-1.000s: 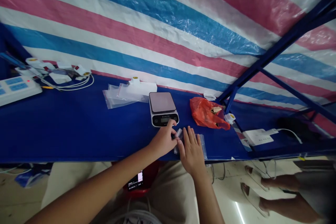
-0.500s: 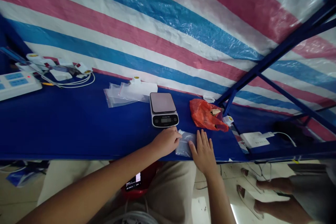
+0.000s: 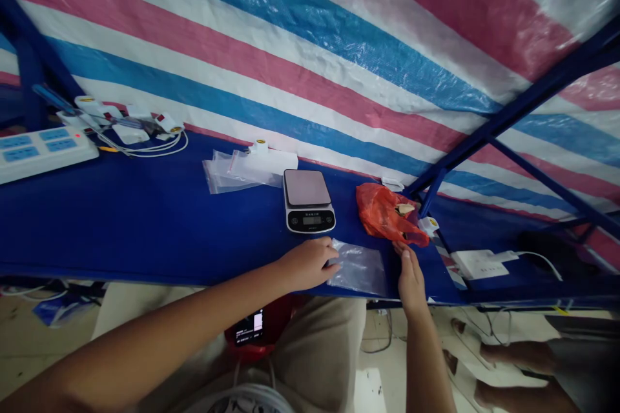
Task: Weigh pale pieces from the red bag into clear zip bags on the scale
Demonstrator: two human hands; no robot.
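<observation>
**Clear zip bag pinned flat near bench edge**

Blue bench (image 3: 121, 219) carried a white power strip (image 3: 46, 151) far left, a digital scale (image 3: 309, 200) at centre and an orange plastic bag (image 3: 387, 216) to its right. Clear zip bag (image 3: 361, 268) lay flat just in front of the scale. L hand (image 3: 307, 264), fingers curled, pressed the bag's left edge. R hand (image 3: 411, 274), fingers straight & released, sat just right of the bag, tips near the orange bag.

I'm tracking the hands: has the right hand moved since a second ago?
Yes. The right hand has slid right, away from the scale, off the clear bag and toward the orange bag.
</observation>
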